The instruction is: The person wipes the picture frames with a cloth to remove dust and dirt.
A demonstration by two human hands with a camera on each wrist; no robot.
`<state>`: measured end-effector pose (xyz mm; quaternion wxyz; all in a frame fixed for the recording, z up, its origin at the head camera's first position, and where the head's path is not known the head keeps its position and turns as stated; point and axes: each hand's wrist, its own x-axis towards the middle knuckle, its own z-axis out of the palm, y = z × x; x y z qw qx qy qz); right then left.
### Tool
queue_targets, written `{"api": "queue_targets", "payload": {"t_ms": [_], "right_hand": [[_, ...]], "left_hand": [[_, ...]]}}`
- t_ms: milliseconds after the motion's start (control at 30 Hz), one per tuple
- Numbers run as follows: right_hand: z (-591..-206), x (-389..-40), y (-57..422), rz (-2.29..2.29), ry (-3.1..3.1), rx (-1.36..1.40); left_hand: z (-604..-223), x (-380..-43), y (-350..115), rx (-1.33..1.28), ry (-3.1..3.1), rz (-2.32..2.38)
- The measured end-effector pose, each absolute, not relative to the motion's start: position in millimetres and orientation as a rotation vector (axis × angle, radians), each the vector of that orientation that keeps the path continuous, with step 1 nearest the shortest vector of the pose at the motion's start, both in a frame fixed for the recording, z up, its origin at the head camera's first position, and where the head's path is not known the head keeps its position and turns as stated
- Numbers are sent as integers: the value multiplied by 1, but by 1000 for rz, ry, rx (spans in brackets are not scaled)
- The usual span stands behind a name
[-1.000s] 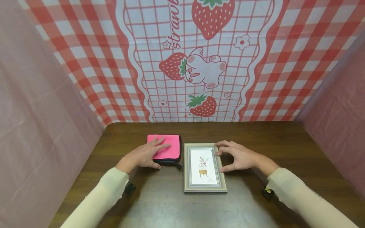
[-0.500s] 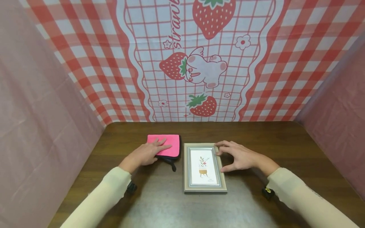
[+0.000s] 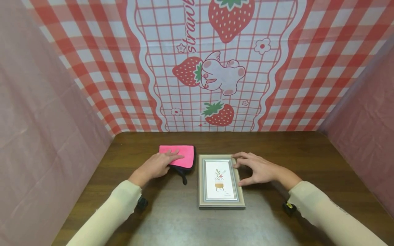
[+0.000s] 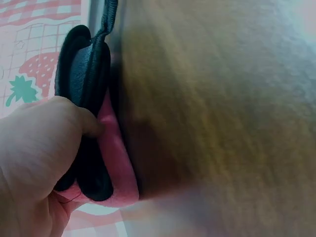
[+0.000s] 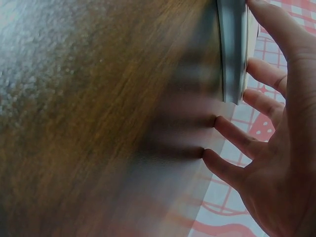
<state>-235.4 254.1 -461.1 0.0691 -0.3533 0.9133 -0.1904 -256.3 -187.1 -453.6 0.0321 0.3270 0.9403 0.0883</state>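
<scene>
A pink pouch (image 3: 184, 158) with black edging and a black strap lies on the table, its near edge tilted up. My left hand (image 3: 155, 164) pinches its near left side, fingers over the pink top. In the left wrist view, the thumb presses the pouch's black edge (image 4: 74, 74). To the right, a picture frame (image 3: 201, 181) with a plant print lies face up. My right hand (image 3: 260, 169) rests thumb and fingertips along its right edge. In the right wrist view, two other fingertips (image 5: 217, 123) touch the table beyond the frame's corner (image 5: 232, 94).
The brown wooden table (image 3: 172, 222) ends at a strawberry-print checked cloth (image 3: 215, 116) behind. Pink cloth walls (image 3: 55, 119) stand at both sides. A narrow gap separates the pouch from the frame.
My left thumb has drawn in from the table to the pouch, whose near edge has risen. The strap has swung left. My right hand and the picture frame have stayed still.
</scene>
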Motion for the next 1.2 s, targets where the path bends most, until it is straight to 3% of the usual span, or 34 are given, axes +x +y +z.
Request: {"api": "queue_targets", "payload": {"t_ms": [633,1200], "right_hand": [[-462,-235,255,-573,2756,-1085],[-460,-235,254,-572,2740,-1042]], "left_hand": [[-424,-253,-161,1034,2908,536],[-447,-241,-131,1076,2777,364]]}}
